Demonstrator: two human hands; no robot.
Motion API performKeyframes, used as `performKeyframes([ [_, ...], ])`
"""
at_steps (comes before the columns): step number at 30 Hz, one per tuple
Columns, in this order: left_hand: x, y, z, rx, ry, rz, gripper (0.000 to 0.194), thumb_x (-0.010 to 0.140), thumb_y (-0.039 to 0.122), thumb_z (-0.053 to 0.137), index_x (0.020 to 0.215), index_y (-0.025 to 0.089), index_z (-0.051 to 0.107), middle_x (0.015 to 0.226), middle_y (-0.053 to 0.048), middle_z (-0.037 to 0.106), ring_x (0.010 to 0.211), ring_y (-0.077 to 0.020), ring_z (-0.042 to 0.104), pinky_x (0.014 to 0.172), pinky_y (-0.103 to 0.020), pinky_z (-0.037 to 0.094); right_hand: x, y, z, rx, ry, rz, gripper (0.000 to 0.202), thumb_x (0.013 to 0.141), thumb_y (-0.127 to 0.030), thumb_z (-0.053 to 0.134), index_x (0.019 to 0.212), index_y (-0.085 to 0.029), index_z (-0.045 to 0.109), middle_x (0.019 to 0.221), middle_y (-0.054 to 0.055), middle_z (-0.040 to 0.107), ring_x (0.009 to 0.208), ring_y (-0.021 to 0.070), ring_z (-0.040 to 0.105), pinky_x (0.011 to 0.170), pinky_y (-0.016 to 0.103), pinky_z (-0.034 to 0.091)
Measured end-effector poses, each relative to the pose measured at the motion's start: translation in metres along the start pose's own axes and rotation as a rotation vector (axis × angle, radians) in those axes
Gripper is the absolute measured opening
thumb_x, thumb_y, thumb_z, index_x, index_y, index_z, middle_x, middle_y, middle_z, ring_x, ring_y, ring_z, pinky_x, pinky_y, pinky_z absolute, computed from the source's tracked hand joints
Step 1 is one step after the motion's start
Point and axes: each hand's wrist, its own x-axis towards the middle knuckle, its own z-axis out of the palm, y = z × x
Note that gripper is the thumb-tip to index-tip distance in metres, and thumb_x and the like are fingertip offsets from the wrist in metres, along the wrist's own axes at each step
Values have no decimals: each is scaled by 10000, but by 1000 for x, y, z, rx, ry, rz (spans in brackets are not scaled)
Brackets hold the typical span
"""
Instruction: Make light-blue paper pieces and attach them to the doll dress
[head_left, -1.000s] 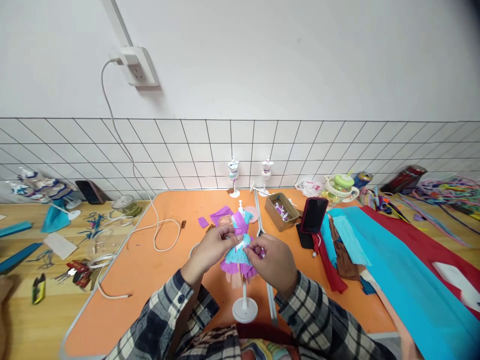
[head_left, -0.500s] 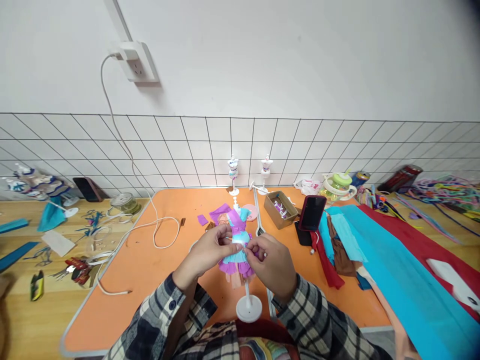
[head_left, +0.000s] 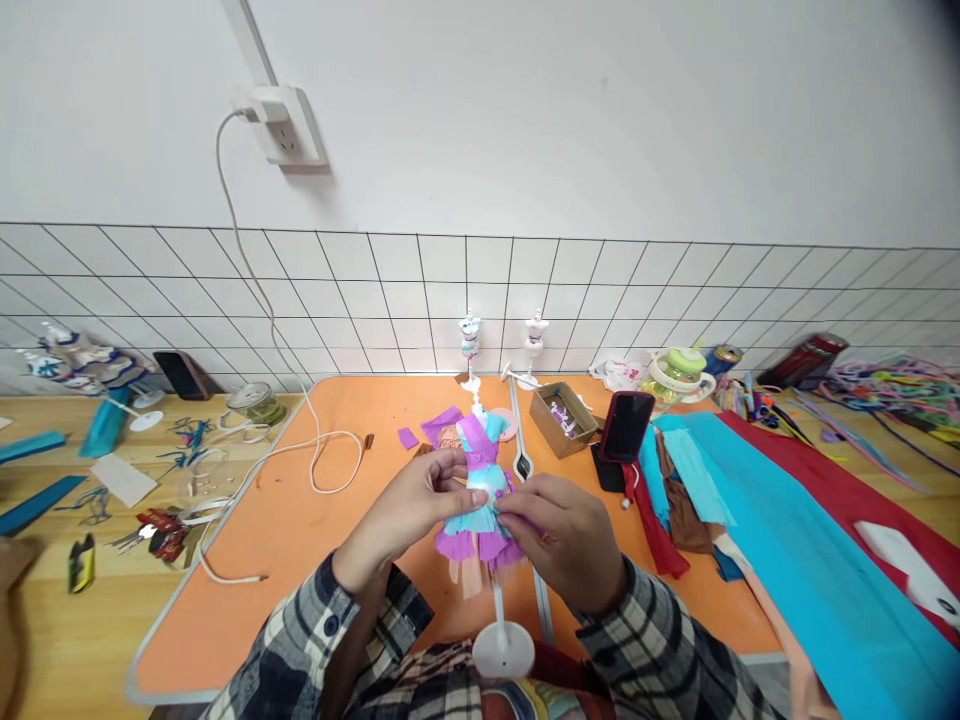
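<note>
A small mannequin on a white round base [head_left: 503,650] stands near the front edge of the orange table. It wears a dress [head_left: 480,520] of turquoise and purple crepe paper, with pale pink strips hanging below the skirt. My left hand [head_left: 420,500] grips the dress at the waist from the left, thumb in front and fingers behind. On the right side of the waist, my right hand [head_left: 566,535] is closed, thumb and forefinger pinching the dress's edge beside small purple pieces. The tips of its other fingers are curled out of sight.
Two small mannequins [head_left: 470,350] [head_left: 534,350] stand by the wall. Right of centre are a cardboard box [head_left: 562,420] and a propped phone [head_left: 627,427]. Crepe paper [head_left: 810,540] covers the right side. A white cable [head_left: 319,470] crosses the left, near pliers [head_left: 163,535].
The mannequin's base has shifted slightly nearer and the skirt looks more spread. My right hand has moved slightly right and down. The whole view has shifted a little.
</note>
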Motion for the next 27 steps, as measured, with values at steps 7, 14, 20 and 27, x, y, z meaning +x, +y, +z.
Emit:
performKeyframes([
  [7, -4, 5, 8, 53, 48, 25, 367, 634, 287, 787, 943, 161, 636, 839, -19, 662, 599, -103, 567, 534, -201, 417, 2, -3, -6, 102, 61, 181, 57, 832, -266, 613, 840, -236, 660, 707, 2, 637, 644, 140, 586, 598, 251, 434],
  [14, -14, 9, 20, 241, 283, 92, 455, 660, 310, 762, 1068, 187, 601, 878, -33, 660, 741, -164, 614, 601, -237, 500, 5, -10, -1, 115, 59, 340, 55, 790, -243, 641, 826, -237, 683, 703, -5, 635, 593, 127, 556, 562, 236, 408],
  [20, -17, 3, 25, 363, 358, 138, 437, 681, 298, 738, 1088, 207, 608, 890, -39, 677, 782, -177, 630, 698, -287, 522, 7, -18, -3, 15, 58, 344, 45, 793, -217, 622, 781, -224, 665, 665, -25, 616, 574, 108, 542, 568, 234, 372],
  [27, -17, 5, 26, 390, 368, 154, 431, 672, 308, 740, 1071, 214, 610, 948, -43, 681, 804, -178, 626, 690, -292, 539, 5, -13, -3, 5, 53, 313, 67, 795, -206, 602, 786, -228, 664, 661, -26, 612, 572, 104, 540, 558, 226, 355],
])
